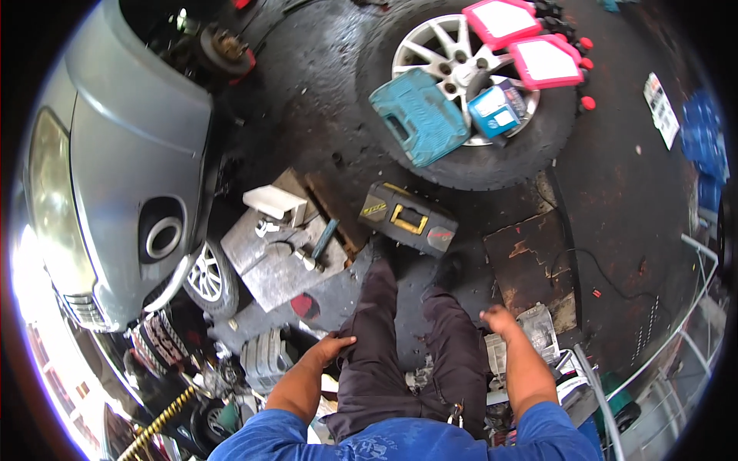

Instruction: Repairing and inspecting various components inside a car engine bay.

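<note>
My left hand (335, 346) rests against my left thigh with the thumb out and some fingers hidden, holding nothing visible. My right hand (500, 319) hangs beside my right leg, fingers loosely bent apart and empty. Ahead of my feet lies a black toolbox (407, 219) with a yellow handle. Left of it, a metal plate (257, 273) carries a white bracket (273, 203), some metal pieces and a teal cylinder (325, 238). A large wheel (411, 165) lies flat beyond, bearing a teal plastic case (421, 119), a blue box (492, 111) and two pink-and-white containers (544, 61).
A silver car front (131, 169) with a wheel (211, 280) fills the left. A flat rusty sheet (526, 253) and cable (600, 269) lie to the right. A metal frame (692, 338) and blue bottles (699, 131) line the right edge; assorted parts surround my legs.
</note>
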The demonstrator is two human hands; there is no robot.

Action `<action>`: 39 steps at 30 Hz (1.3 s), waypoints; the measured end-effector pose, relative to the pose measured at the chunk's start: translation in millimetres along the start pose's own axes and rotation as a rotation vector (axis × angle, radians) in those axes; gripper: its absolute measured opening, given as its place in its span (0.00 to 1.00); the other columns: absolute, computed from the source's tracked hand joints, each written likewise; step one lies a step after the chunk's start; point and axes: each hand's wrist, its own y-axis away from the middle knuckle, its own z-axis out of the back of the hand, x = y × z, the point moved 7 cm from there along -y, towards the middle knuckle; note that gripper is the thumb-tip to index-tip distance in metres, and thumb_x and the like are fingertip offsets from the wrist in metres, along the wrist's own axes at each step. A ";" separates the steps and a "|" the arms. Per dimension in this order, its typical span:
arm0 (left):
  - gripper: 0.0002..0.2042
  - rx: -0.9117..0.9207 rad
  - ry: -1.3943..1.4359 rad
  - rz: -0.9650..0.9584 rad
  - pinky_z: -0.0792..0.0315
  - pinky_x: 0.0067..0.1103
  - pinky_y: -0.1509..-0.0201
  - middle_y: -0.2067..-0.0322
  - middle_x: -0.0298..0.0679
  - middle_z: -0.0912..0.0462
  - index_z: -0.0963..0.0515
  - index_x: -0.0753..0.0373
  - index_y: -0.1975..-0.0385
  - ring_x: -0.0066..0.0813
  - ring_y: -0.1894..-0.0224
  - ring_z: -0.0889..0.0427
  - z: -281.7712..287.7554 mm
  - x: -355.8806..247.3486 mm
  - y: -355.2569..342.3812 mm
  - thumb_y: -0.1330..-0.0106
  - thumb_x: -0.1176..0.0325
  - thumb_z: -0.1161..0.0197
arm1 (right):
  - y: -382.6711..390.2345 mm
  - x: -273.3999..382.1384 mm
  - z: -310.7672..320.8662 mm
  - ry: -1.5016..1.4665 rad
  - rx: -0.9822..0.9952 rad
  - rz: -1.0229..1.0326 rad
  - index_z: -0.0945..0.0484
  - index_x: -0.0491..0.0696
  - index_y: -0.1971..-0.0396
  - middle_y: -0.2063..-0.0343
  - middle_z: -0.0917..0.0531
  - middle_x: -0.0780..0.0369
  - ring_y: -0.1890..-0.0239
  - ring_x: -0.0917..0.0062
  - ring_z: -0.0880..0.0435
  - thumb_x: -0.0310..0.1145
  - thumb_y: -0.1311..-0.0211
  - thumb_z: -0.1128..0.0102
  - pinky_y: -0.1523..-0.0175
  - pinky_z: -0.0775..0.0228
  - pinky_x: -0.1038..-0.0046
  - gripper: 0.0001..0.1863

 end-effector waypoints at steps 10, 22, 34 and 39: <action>0.40 0.068 0.034 -0.008 0.29 0.35 0.36 0.41 0.52 0.25 0.38 0.74 0.36 0.44 0.41 0.22 19.8 31.1 -66.2 0.41 0.56 0.27 | -71.7 242.2 125.3 0.088 -0.655 0.295 0.31 0.36 0.39 0.42 0.25 0.41 0.37 0.51 0.26 0.46 0.43 0.29 0.34 0.34 0.61 0.39; 0.43 0.350 0.217 0.103 0.34 0.35 0.32 0.41 0.49 0.27 0.41 0.69 0.33 0.42 0.38 0.27 79.9 -33.3 -87.4 0.47 0.66 0.23 | -157.9 347.6 168.2 0.277 -0.758 -0.332 0.68 0.34 0.27 0.31 0.55 0.28 0.25 0.42 0.52 0.63 0.49 0.30 0.27 0.43 0.57 0.70; 0.42 0.414 0.307 0.304 0.38 0.32 0.29 0.40 0.47 0.27 0.39 0.70 0.33 0.41 0.37 0.28 59.8 -82.7 -71.8 0.45 0.62 0.24 | -151.3 334.3 167.5 0.285 -0.742 -0.311 0.71 0.34 0.28 0.34 0.60 0.21 0.29 0.35 0.47 0.66 0.47 0.33 0.27 0.44 0.57 0.70; 0.47 0.412 0.335 0.269 0.40 0.33 0.28 0.39 0.48 0.27 0.43 0.70 0.31 0.41 0.35 0.29 72.9 -65.3 -81.4 0.48 0.60 0.22 | -158.1 340.4 157.7 0.315 -0.720 -0.304 0.71 0.34 0.28 0.34 0.61 0.22 0.29 0.34 0.50 0.65 0.46 0.33 0.26 0.46 0.57 0.70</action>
